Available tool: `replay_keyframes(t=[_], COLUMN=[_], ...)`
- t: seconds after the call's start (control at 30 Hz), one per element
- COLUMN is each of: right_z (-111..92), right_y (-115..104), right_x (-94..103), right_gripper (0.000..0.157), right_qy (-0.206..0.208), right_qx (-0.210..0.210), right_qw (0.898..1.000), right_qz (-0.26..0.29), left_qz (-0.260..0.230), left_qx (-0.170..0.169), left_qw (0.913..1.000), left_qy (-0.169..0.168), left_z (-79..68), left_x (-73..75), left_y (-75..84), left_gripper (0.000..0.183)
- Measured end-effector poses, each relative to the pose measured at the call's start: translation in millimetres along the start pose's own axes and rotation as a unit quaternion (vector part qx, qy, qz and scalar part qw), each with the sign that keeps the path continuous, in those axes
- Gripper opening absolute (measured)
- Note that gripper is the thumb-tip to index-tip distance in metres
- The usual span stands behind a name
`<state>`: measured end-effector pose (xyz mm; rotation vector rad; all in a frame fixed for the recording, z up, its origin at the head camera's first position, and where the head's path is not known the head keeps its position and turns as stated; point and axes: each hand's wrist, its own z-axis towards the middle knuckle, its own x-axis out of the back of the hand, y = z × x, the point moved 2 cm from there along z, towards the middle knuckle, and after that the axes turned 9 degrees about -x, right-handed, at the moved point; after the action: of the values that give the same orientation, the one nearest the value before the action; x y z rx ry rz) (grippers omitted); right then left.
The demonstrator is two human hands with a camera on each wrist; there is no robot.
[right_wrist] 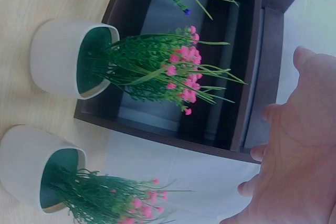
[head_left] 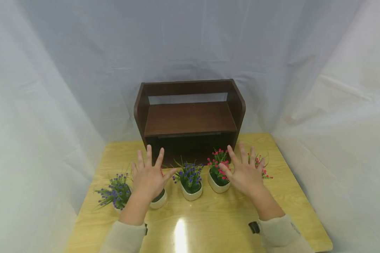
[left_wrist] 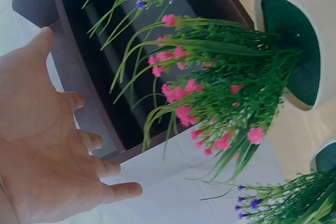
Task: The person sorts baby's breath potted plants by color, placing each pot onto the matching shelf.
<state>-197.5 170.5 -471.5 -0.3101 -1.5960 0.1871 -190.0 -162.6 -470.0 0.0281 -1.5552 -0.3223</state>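
Pale sleeves (head_left: pixel 123 237) sit nearest my head camera, leading to the left grip (head_left: pixel 148 181) and right grip (head_left: pixel 245 175), both empty, fingers spread. Below and beyond, five potted plants (head_left: pixel 191 195) stand upright on the surface (head_left: pixel 209 225), in a left-to-right row before the dark shelf unit (head_left: pixel 190 119). As I judge it, any reach hinges on which side a pot lies: the middle purple plant (head_left: pixel 190 175) is between my grips, the left one looking nearer; the far-left purple plant (head_left: pixel 112 193) suits the left, the inner pink plant (head_left: pixel 220 175) the right. My left grip masks most of another pink plant (left_wrist: pixel 210 87) from the head; the left wrist view shows its blooms apart from the palm. Only the right wrist view gives me the outermost pink plant's white pot (right_wrist: pixel 31 166).
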Motion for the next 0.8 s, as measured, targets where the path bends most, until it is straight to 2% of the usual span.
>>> replay_keyframes(t=[0.2,0.4,0.6,0.8], right_z=[-1.5,-2.3,0.1,1.6], right_y=[1.4,2.1,1.1,1.7], right_x=[-1.3,0.7,4.1,5.6], right_gripper=[0.084,0.084,0.084,0.088], right_qy=[0.0,0.005,0.012,0.022], right_qx=[0.002,0.007,0.01,0.011], right_qw=[1.0,1.0,1.0,1.0], right_qz=[0.002,0.005,0.003,0.013], left_qz=[0.0,0.006,0.008,-0.006], left_qx=[-0.004,-0.018,-0.015,0.022], left_qw=[0.9999,0.9985,0.9948,0.993], left_qy=[0.012,0.051,0.101,0.116], left_z=[-3.0,-14.4,-36.6,-60.9], left_x=[0.4,5.1,15.6,19.5], left_y=[2.0,-1.7,-23.6,-54.5], left_gripper=[0.097,0.096,0.095,0.093])
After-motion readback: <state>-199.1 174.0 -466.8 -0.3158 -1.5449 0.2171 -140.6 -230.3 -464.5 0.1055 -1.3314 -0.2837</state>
